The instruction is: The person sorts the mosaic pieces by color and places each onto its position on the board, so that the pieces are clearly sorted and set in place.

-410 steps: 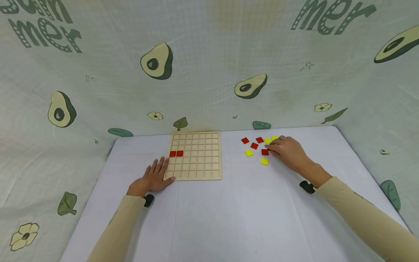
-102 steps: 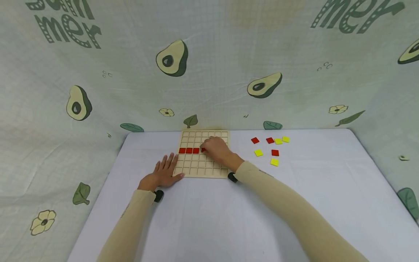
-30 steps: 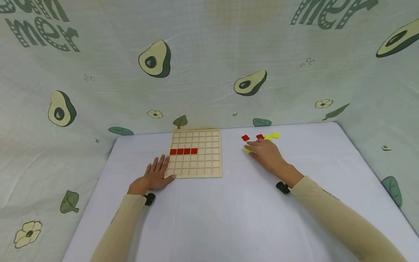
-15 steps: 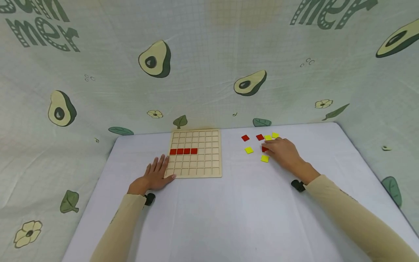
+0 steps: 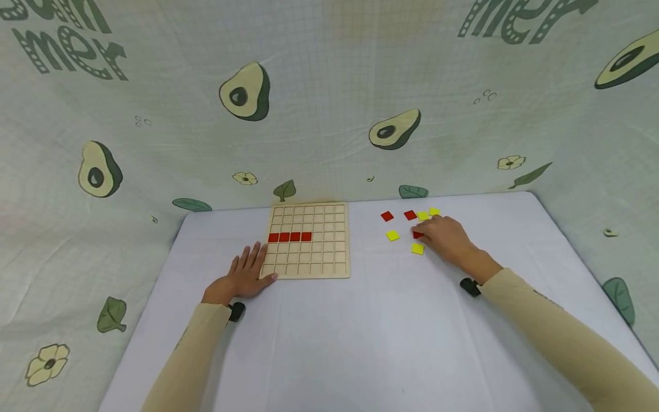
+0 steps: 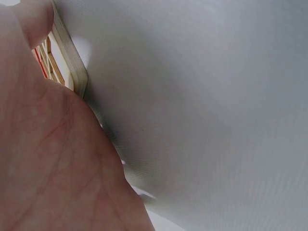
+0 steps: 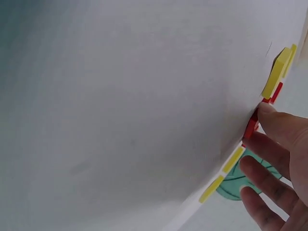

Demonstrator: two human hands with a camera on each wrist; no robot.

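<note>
A square wooden grid board (image 5: 309, 269) lies at the back of the table, with several red tiles (image 5: 284, 237) in a row from its left edge. My left hand (image 5: 242, 279) rests flat, fingers spread, against the board's left side, the thumb at its near-left corner. In the left wrist view, the palm (image 6: 57, 154) hides most of the board's edge (image 6: 72, 57). Over the loose tiles, my right hand (image 5: 448, 237) pinches a red tile (image 7: 251, 124) between thumb and index finger; the other fingers are loosely bent. That tile is still at table level.
Around the right hand lie loose yellow tiles (image 5: 393, 236) and red tiles (image 5: 387, 216). One yellow tile (image 5: 417, 249) is just in front of the pinched one. A patterned cloth (image 5: 329, 114) hangs behind the white table (image 5: 329, 343).
The row on the board has grown from two red tiles to several. Within the last second, my right hand moved right from over a yellow tile to a red one. My left hand stays put.
</note>
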